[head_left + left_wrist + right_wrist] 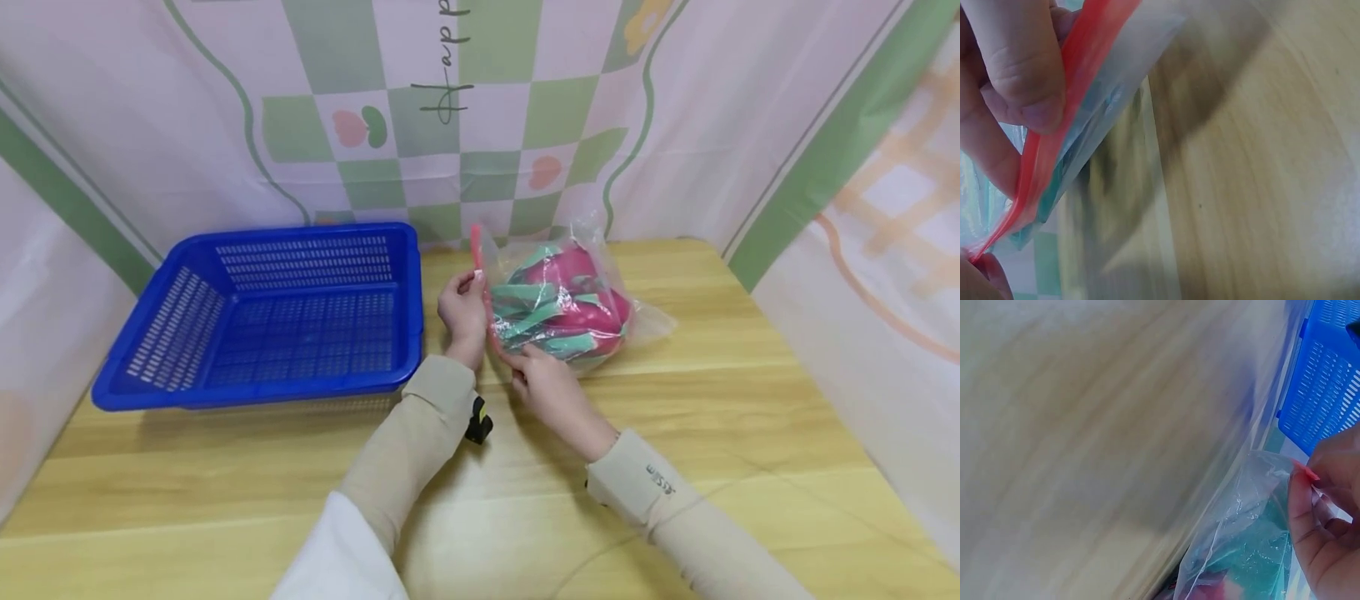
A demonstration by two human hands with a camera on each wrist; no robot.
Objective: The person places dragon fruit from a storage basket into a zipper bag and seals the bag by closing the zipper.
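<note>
A clear zip bag [651,323] with a red zip strip [477,246] lies on the table, its mouth towards the left. Through the plastic show pink dragon fruits [592,315] with green leafy tips. My left hand [462,317] pinches the far part of the strip; in the left wrist view its thumb [1025,81] presses flat against the red edge. Nearer to me, my right hand [551,392] pinches the strip's near end between thumb and fingers, as the right wrist view also shows.
To the left of the bag stands a blue plastic basket [416,333] with slotted walls and nothing inside. A patterned curtain [495,117] hangs behind the wooden table [510,517]. A black device [478,421] sits at my left wrist, and a thin cable [600,550] crosses near my right forearm.
</note>
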